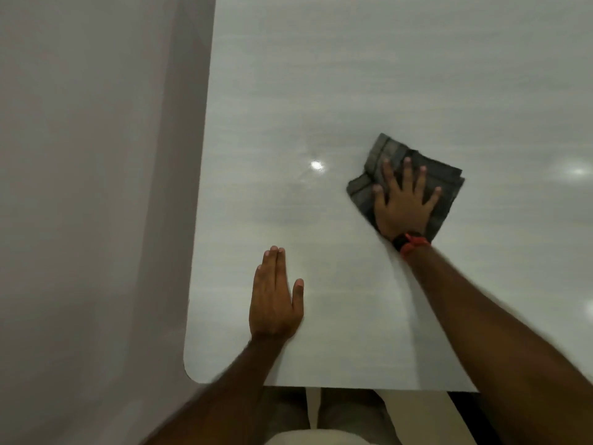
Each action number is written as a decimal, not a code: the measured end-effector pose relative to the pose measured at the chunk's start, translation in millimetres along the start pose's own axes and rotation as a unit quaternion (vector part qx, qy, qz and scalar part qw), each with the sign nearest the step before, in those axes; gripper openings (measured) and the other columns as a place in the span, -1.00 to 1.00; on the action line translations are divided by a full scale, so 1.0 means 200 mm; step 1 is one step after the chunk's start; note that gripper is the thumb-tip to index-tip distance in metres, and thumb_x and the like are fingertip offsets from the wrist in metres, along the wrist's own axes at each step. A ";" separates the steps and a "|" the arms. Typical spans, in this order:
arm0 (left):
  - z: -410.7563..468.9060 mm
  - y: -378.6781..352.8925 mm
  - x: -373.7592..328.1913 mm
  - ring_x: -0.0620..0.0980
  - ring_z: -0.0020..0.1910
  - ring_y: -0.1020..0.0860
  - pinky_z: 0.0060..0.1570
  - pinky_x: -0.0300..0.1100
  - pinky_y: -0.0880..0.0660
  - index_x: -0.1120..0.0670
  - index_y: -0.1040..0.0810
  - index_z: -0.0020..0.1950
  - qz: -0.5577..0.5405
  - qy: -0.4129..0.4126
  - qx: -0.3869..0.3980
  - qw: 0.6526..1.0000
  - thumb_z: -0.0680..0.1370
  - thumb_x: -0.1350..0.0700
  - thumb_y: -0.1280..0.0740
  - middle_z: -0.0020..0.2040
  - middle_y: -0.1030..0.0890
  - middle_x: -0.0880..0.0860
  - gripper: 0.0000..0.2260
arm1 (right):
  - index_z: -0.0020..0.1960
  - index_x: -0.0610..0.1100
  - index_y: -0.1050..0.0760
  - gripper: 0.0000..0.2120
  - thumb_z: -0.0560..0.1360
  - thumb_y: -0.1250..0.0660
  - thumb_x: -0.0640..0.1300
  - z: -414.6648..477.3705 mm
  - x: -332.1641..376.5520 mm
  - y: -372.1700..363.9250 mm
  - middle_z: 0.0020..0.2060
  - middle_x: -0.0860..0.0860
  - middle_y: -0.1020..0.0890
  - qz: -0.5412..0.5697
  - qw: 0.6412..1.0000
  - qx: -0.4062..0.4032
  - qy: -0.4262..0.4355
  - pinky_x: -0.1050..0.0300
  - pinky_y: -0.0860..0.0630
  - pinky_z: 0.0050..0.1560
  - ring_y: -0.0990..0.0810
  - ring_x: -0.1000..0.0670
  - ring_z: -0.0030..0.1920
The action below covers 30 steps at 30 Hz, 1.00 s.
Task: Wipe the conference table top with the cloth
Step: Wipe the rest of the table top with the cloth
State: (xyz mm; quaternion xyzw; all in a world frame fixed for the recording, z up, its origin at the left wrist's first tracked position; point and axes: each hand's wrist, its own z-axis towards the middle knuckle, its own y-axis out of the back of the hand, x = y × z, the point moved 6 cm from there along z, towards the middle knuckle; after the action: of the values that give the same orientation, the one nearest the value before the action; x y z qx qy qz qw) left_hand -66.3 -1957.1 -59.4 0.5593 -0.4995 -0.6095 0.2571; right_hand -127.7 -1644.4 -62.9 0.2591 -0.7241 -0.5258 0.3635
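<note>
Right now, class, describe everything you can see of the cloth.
The cloth is dark grey fabric with faint stripes near one edge, folded into a rough square of several layers. It lies flat on the pale, glossy table top. The right hand presses on it with fingers spread; nothing else touches it.

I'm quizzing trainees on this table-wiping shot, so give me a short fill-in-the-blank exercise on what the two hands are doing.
1. The right hand presses the folded ____ onto the table top.
2. The left hand rests flat, fingers straight, holding ____.
3. An orange band circles the ____ wrist.
Missing: cloth; nothing; right.
</note>
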 end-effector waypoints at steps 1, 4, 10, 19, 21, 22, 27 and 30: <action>0.00 0.00 0.00 -0.01 0.61 -0.07 0.56 -0.08 -0.10 0.14 -0.07 0.62 -0.001 -0.003 0.001 1.000 0.65 -0.08 -0.13 0.61 -0.16 0.09 -0.40 | 0.63 0.23 -0.06 -0.39 0.59 0.01 0.25 0.03 0.01 0.01 0.66 0.02 -0.03 0.018 0.999 -0.012 -0.049 -0.51 0.14 0.49 0.07 -0.19 0.64; 0.00 0.01 0.01 0.01 0.60 -0.08 0.56 -0.04 -0.12 0.15 -0.08 0.62 -0.003 -0.012 0.004 1.000 0.64 -0.08 -0.14 0.60 -0.16 0.10 -0.39 | 0.64 0.19 -0.03 -0.40 0.62 0.00 0.22 -0.05 0.25 -0.06 0.66 -0.05 0.00 0.025 0.996 -0.018 -0.083 -0.54 0.20 0.47 0.11 -0.25 0.63; -0.01 0.02 -0.01 0.03 0.60 -0.09 0.56 -0.04 -0.10 0.18 -0.10 0.61 0.005 -0.014 0.008 1.000 0.64 -0.07 -0.13 0.60 -0.18 0.11 -0.40 | 0.62 0.25 -0.06 -0.42 0.61 0.00 0.24 -0.40 0.09 -0.12 0.65 0.03 -0.07 -0.036 0.990 0.018 0.132 -0.49 0.05 0.50 0.00 -0.18 0.64; 0.00 0.01 -0.02 0.01 0.61 -0.05 0.57 -0.01 -0.10 0.17 -0.05 0.62 0.024 -0.010 0.009 1.000 0.66 -0.11 -0.06 0.61 -0.14 0.12 -0.39 | 0.65 0.16 0.00 -0.39 0.63 0.03 0.25 -1.40 -0.05 -0.23 0.65 -0.08 -0.06 -0.040 0.994 0.034 0.092 -0.57 -0.01 0.44 -0.06 -0.27 0.62; -0.01 0.00 -0.02 0.02 0.61 -0.05 0.57 -0.01 -0.08 0.17 -0.05 0.62 0.030 -0.012 0.008 0.999 0.65 -0.11 -0.06 0.61 -0.14 0.12 -0.39 | 0.64 0.19 -0.03 -0.39 0.62 0.01 0.28 -1.41 -0.09 -0.24 0.65 -0.05 -0.05 -0.027 0.992 0.042 0.112 -0.57 0.01 0.44 -0.04 -0.25 0.62; -0.01 0.00 -0.02 0.02 0.61 -0.05 0.57 -0.02 -0.07 0.17 -0.04 0.62 0.033 -0.013 0.007 0.999 0.65 -0.12 -0.06 0.61 -0.13 0.12 -0.39 | 0.64 0.20 -0.01 -0.38 0.62 0.01 0.29 -1.31 -0.09 -0.23 0.65 -0.04 -0.03 -0.024 0.992 0.041 0.120 -0.57 0.05 0.44 0.01 -0.24 0.63; -0.01 -0.01 0.00 0.03 0.61 -0.02 0.58 -0.05 -0.01 0.16 0.00 0.62 0.037 -0.010 0.009 0.999 0.66 -0.13 -0.04 0.62 -0.09 0.12 -0.38 | 0.62 0.25 0.01 -0.41 0.62 0.06 0.29 -0.77 -0.05 -0.17 0.65 0.00 -0.02 -0.021 0.999 0.026 0.040 -0.54 0.16 0.47 0.06 -0.22 0.64; -0.01 0.00 -0.01 0.04 0.61 -0.02 0.58 -0.05 -0.01 0.16 -0.01 0.62 0.028 -0.015 0.006 0.999 0.66 -0.12 -0.05 0.62 -0.10 0.12 -0.38 | 0.64 0.22 0.07 -0.40 0.63 0.06 0.27 -1.05 -0.02 -0.22 0.66 -0.05 0.02 -0.038 0.994 0.049 0.090 -0.57 0.11 0.46 0.08 -0.25 0.63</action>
State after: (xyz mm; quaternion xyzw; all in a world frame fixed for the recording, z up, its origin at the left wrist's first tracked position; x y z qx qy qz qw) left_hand -65.1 -1956.4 -58.4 0.5372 -0.5225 -0.6077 0.2631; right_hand 41.6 -1774.9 -68.0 0.3496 -0.7032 -0.4778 0.3938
